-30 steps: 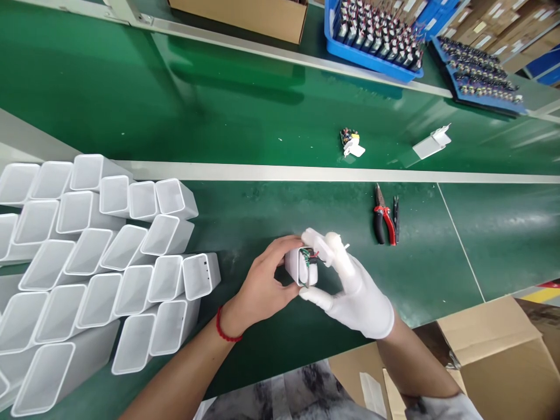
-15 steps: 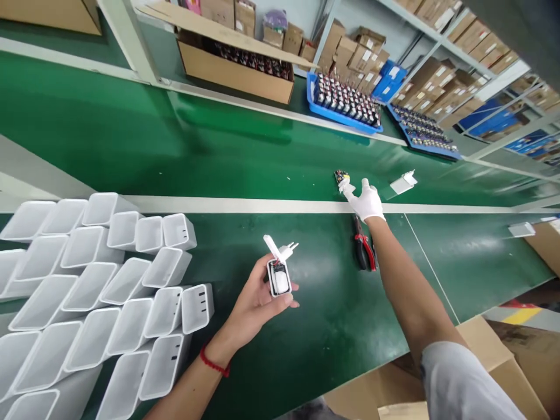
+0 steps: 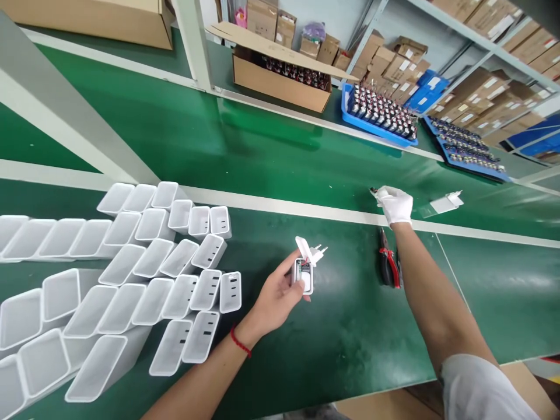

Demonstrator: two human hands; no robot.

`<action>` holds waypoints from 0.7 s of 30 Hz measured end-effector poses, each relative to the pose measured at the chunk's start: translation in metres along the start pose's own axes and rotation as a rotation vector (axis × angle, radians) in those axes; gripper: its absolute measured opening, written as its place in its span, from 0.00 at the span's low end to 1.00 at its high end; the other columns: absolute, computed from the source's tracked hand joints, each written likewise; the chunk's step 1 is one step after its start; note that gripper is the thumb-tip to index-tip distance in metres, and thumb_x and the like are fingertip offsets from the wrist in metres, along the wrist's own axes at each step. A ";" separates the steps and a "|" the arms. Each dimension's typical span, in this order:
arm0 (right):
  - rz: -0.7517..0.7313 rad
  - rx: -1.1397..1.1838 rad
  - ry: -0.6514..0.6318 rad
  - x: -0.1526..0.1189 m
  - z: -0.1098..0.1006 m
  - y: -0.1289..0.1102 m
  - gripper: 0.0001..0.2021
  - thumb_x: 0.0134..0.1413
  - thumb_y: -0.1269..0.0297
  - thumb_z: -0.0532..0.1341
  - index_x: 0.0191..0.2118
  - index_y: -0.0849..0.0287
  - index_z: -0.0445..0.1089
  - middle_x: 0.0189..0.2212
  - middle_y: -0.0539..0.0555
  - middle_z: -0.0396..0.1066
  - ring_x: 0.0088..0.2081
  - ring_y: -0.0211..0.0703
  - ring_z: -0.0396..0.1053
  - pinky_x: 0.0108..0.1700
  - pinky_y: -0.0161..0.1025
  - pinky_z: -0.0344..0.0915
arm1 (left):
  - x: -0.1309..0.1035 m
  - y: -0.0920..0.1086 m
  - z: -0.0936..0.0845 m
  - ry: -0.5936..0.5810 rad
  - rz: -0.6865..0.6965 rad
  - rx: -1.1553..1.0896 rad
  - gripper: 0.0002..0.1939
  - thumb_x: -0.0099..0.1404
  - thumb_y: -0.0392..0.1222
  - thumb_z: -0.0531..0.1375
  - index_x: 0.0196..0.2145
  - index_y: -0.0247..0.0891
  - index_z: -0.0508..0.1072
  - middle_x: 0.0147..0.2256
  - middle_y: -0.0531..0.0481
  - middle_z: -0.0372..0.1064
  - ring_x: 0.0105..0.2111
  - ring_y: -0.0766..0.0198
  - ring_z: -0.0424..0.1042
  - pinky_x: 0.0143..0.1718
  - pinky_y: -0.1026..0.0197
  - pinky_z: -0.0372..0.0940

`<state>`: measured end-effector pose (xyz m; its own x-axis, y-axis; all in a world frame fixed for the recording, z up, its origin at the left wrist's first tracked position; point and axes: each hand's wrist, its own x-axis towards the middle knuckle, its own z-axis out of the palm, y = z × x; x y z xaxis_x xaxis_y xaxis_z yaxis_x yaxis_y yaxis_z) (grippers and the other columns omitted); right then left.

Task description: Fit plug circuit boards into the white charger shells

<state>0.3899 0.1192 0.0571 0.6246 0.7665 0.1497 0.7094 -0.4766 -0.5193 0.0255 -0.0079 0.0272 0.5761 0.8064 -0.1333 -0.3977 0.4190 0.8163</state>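
Note:
My left hand [image 3: 280, 290] is closed around a small white charger case [image 3: 308, 287], its open end facing up. Dark and white parts and thin wires show inside, and my thumb lies at its rim. A white end piece with a two-pin plug [image 3: 315, 254] hangs off the case's far end by the wires. My right hand [image 3: 396, 205], in a white glove, has its fingers closed on a small circuit board [image 3: 374, 193] at the bench's raised strip. The glove hides most of the board. Pliers with red and black handles [image 3: 389, 265] lie below that hand.
Rows of white plastic cases [image 3: 144, 297] stand on the left. Another white plug piece [image 3: 446, 202] lies right of the glove. Behind are an open carton [image 3: 280, 84], a blue tray of parts [image 3: 378, 129] and a second tray [image 3: 464, 149]. A slanted post [image 3: 79, 99] rises at left.
The view has swung left, so things appear further right. My right hand's fingers have closed over the circuit board, which showed more fully before. My left hand still holds the charger case.

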 end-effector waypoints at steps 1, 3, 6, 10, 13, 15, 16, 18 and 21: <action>-0.004 0.069 -0.006 -0.011 -0.006 -0.003 0.22 0.60 0.59 0.55 0.53 0.69 0.70 0.40 0.62 0.78 0.40 0.46 0.77 0.41 0.40 0.76 | 0.000 0.000 0.001 0.009 0.006 -0.009 0.32 0.62 0.54 0.64 0.61 0.43 0.62 0.44 0.43 0.70 0.34 0.59 0.72 0.34 0.55 0.72; -0.032 0.264 -0.055 -0.042 -0.018 -0.008 0.22 0.58 0.56 0.58 0.53 0.65 0.70 0.40 0.59 0.78 0.39 0.43 0.77 0.43 0.39 0.76 | 0.000 -0.001 0.001 0.026 0.031 -0.055 0.31 0.61 0.54 0.65 0.59 0.43 0.63 0.47 0.42 0.68 0.35 0.58 0.74 0.34 0.54 0.73; -0.117 0.637 -0.212 -0.108 -0.029 -0.014 0.22 0.48 0.57 0.69 0.49 0.61 0.73 0.37 0.56 0.79 0.39 0.45 0.77 0.51 0.46 0.73 | -0.001 -0.004 0.001 0.048 0.044 -0.112 0.28 0.61 0.54 0.65 0.55 0.42 0.65 0.47 0.42 0.69 0.36 0.55 0.76 0.36 0.51 0.74; -0.204 0.732 -0.348 -0.195 -0.024 -0.012 0.22 0.51 0.59 0.69 0.51 0.59 0.72 0.38 0.56 0.78 0.40 0.46 0.76 0.49 0.51 0.73 | -0.001 -0.005 0.000 0.053 0.027 -0.098 0.30 0.62 0.53 0.64 0.58 0.40 0.63 0.41 0.44 0.74 0.37 0.53 0.77 0.43 0.47 0.73; -0.484 0.595 -0.364 -0.230 -0.018 -0.003 0.22 0.53 0.66 0.66 0.55 0.55 0.69 0.38 0.54 0.75 0.41 0.44 0.74 0.51 0.51 0.70 | -0.002 -0.007 0.001 0.036 0.027 -0.103 0.33 0.62 0.51 0.65 0.61 0.40 0.61 0.40 0.45 0.75 0.37 0.54 0.77 0.44 0.47 0.72; -0.667 0.457 -0.374 -0.241 -0.016 0.003 0.24 0.52 0.71 0.64 0.57 0.52 0.66 0.37 0.52 0.73 0.42 0.45 0.72 0.51 0.52 0.69 | -0.003 -0.009 0.002 0.029 0.037 -0.110 0.33 0.61 0.51 0.65 0.61 0.40 0.62 0.40 0.45 0.75 0.36 0.53 0.78 0.42 0.47 0.73; -0.726 0.401 -0.373 -0.245 -0.015 0.006 0.26 0.52 0.73 0.63 0.57 0.52 0.65 0.36 0.52 0.73 0.43 0.45 0.71 0.50 0.52 0.69 | -0.003 -0.010 0.003 0.024 0.037 -0.107 0.33 0.61 0.51 0.65 0.60 0.40 0.62 0.40 0.45 0.75 0.36 0.53 0.78 0.40 0.47 0.73; -0.785 0.331 -0.361 -0.249 -0.014 0.010 0.26 0.53 0.74 0.61 0.58 0.51 0.63 0.36 0.53 0.73 0.45 0.46 0.71 0.49 0.51 0.70 | -0.004 -0.011 0.003 0.018 0.034 -0.093 0.31 0.61 0.51 0.65 0.58 0.38 0.63 0.39 0.44 0.75 0.35 0.52 0.78 0.38 0.48 0.73; -0.774 0.219 -0.363 -0.254 -0.021 0.011 0.25 0.54 0.68 0.63 0.58 0.52 0.64 0.42 0.57 0.73 0.48 0.50 0.70 0.50 0.53 0.70 | -0.003 -0.013 0.003 0.023 0.026 -0.086 0.29 0.61 0.51 0.65 0.56 0.38 0.64 0.38 0.44 0.76 0.35 0.53 0.78 0.37 0.50 0.73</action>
<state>0.2457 -0.0898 0.0308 -0.1740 0.9473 0.2692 0.7884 0.2977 -0.5383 0.0307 -0.0172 0.0186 0.5488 0.8265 -0.1259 -0.4728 0.4310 0.7686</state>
